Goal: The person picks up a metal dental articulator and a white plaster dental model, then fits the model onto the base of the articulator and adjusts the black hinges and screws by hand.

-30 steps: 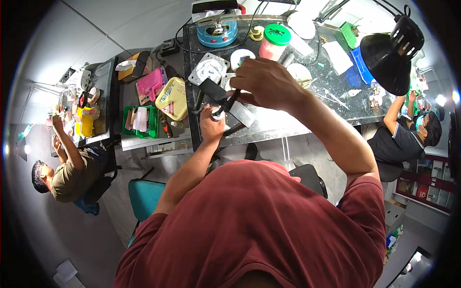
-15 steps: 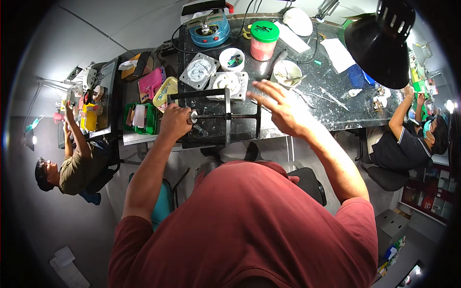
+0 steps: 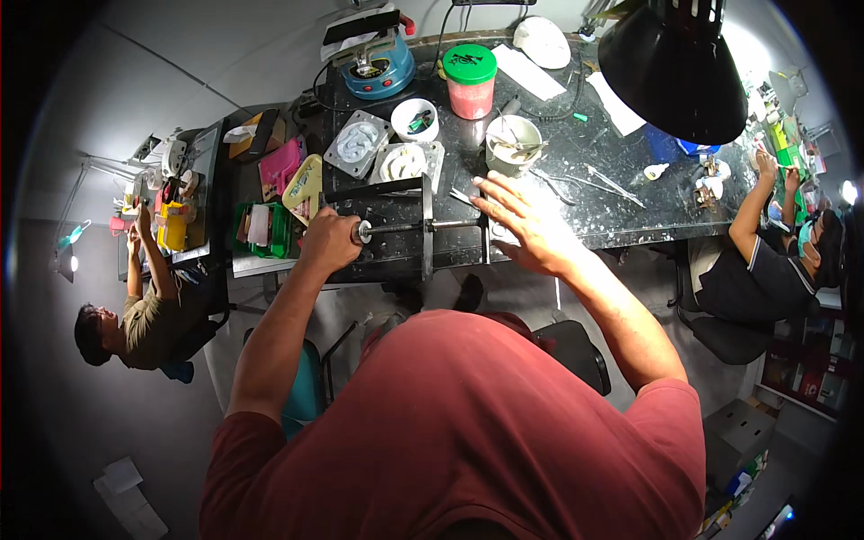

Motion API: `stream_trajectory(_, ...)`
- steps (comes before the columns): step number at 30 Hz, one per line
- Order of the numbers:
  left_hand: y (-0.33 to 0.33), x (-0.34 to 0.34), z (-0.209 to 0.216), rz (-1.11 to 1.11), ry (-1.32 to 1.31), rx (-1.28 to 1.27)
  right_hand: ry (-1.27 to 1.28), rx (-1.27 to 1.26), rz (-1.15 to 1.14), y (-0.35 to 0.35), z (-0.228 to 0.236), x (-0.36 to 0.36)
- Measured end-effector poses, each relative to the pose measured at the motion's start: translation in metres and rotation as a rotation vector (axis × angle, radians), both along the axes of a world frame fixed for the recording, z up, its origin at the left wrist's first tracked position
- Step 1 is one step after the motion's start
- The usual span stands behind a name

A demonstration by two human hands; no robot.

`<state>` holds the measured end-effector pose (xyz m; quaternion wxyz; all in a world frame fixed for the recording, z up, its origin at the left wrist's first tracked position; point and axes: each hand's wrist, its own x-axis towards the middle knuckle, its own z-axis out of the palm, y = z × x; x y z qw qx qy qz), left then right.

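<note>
Big black bench (image 3: 612,220) here, and the dark clamp (image 3: 427,236) lying sideways over its near edge! Left hand (image 3: 331,241) wrapped firmly round one end; right hand (image 3: 529,225) open, fingers stretched out beside the crossbar at the other. Beyond, the green-lidded jar (image 3: 471,87), then the bowl (image 3: 509,165), just past the right fingertips.

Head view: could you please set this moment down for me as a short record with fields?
Left hand: closed around the left end of a black screw clamp
Right hand: fingers extended, at the clamp's crossbar handle; contact unclear
Beyond clamp: two square metal moulds with whitish contents
Containers: green-lidded jar, pinkish below; white bowl; bowl with tools
Lighting: black lamp shade, upper right
</note>
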<state>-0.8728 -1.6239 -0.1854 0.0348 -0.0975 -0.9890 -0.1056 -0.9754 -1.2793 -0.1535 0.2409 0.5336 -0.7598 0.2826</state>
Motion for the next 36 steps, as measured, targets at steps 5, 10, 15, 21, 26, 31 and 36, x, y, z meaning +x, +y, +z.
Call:
stream_trajectory(5,0.018,0.001,-0.002,0.041,-0.016,-0.033,-1.356,0.335,-0.365,-0.004,-0.016,0.014)
stream_trajectory(10,0.022,-0.002,-0.001,0.079,-0.071,-0.038,-0.635,0.187,-0.403,0.03,-0.011,0.006)
stream_trajectory(15,0.021,0.0,-0.002,0.076,-0.088,0.053,-0.257,0.195,-0.01,0.03,0.0,0.004)
stream_trajectory(21,0.023,-0.004,-0.004,0.04,-0.04,0.0,-1.109,0.236,-0.403,0.016,-0.041,0.017)
stream_trajectory(26,0.025,-0.002,0.003,0.094,-0.183,0.042,-0.48,0.119,-0.126,0.026,0.009,0.008)
stream_trajectory(31,0.036,-0.007,0.012,0.087,-0.199,0.02,-0.89,0.362,-0.24,0.018,-0.013,-0.009)
stream_trajectory(36,0.035,-0.002,0.011,0.059,-0.095,0.072,-0.552,0.078,-0.316,0.016,-0.004,-0.004)
